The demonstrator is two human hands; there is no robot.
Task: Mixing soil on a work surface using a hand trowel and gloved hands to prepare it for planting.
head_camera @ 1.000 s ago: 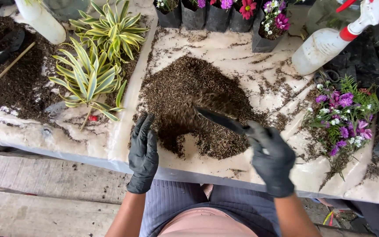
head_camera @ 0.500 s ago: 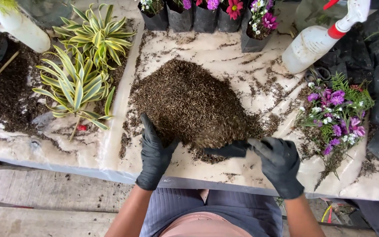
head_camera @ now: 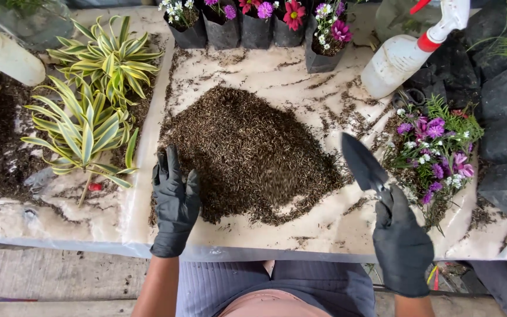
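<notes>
Head view is showing a person working at a pale, soil-streaked surface (head_camera: 277, 73), both hands in black gloves. Left hand (head_camera: 174, 202) is lying flat, fingers released and spread, pressing against the near-left edge of the soil pile (head_camera: 247, 152), which is sitting at the middle of the surface. Right hand (head_camera: 403, 240) is gripping a dark trowel (head_camera: 364, 164), fingers clenched on its handle, blade lifted and pointing away, just clear of the pile's right side. Two striped-leaf plants (head_camera: 89, 111) are lying along the left edge; black nursery bags of flowers (head_camera: 253, 23) are lining the far edge; a white spray bottle (head_camera: 406, 53) is leaning at the far right; a loose purple-flowered plant (head_camera: 435, 144) is resting near the right edge. Step in hand appears to be mixing or heaping the soil. Next move likely calls for bringing the blade back under the pile's right flank while the left palm is holding the opposite side.
</notes>
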